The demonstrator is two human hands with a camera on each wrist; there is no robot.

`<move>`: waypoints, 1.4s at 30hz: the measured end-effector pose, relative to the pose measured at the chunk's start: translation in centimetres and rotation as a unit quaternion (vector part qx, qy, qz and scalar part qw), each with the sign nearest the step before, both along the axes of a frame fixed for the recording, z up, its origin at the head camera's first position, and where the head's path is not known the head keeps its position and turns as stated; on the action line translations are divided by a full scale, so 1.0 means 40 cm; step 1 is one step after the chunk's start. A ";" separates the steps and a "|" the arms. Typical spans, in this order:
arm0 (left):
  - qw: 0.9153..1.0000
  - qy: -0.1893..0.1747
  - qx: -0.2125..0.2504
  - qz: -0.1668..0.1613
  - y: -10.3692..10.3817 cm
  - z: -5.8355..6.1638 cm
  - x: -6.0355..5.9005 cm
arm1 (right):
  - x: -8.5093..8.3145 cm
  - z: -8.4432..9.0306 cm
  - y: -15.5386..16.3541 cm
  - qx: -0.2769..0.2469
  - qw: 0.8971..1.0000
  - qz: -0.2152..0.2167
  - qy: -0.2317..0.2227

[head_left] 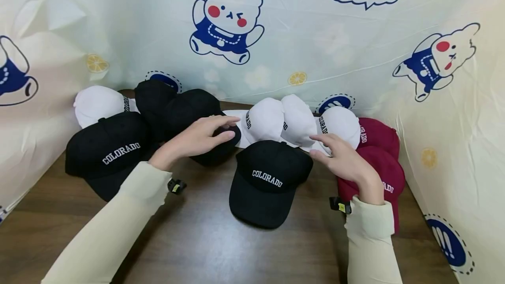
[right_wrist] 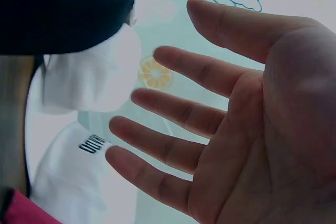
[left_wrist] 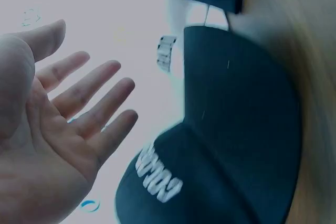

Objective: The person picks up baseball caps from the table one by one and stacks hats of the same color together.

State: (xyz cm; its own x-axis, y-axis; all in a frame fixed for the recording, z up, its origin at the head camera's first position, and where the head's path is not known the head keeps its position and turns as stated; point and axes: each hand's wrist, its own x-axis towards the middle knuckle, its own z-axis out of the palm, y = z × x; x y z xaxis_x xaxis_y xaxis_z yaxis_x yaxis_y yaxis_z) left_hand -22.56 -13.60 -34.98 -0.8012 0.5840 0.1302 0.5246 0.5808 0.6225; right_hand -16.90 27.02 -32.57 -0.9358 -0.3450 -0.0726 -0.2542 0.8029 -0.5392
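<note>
A black COLORADO cap (head_left: 270, 179) lies in the middle of the table, brim toward me. My left hand (head_left: 201, 135) hovers to its upper left, above black caps (head_left: 189, 108); its fingers are spread and hold nothing in the left wrist view. On the other side my right hand (head_left: 341, 157) is raised near the white caps, fingers apart and palm bare in the right wrist view. Behind the middle cap stand white caps (head_left: 264, 119) in a row, another white cap (head_left: 339, 126) at their right end. Whether either hand touches a cap I cannot tell.
At the left lie a black COLORADO cap (head_left: 114, 146) and a white cap (head_left: 98, 104). Maroon caps (head_left: 380, 165) are stacked at the right, partly behind my right forearm. A printed cloth (head_left: 276, 34) with cartoon bears encloses the brown wooden table (head_left: 236, 257).
</note>
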 end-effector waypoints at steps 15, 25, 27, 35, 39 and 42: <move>0.989 -0.121 0.086 -0.009 0.124 -0.112 -0.041 | -0.063 -0.079 -0.003 -0.051 0.997 0.023 -0.061; 0.991 -0.110 0.068 -0.019 0.138 -0.131 -0.040 | -0.073 -0.098 -0.012 -0.050 0.996 0.031 -0.063; 0.992 -0.106 0.066 -0.024 0.138 -0.131 -0.040 | -0.073 -0.100 -0.015 -0.062 0.995 0.033 -0.065; 0.992 -0.104 0.055 -0.047 0.120 -0.110 -0.033 | -0.074 -0.096 -0.030 -0.113 0.990 0.059 -0.062; 0.990 -0.113 0.057 -0.057 0.108 -0.093 -0.029 | -0.073 -0.090 -0.037 -0.135 0.986 0.076 -0.055; 0.987 -0.130 0.067 -0.068 0.098 -0.082 -0.029 | -0.072 -0.087 -0.044 -0.142 0.986 0.079 -0.046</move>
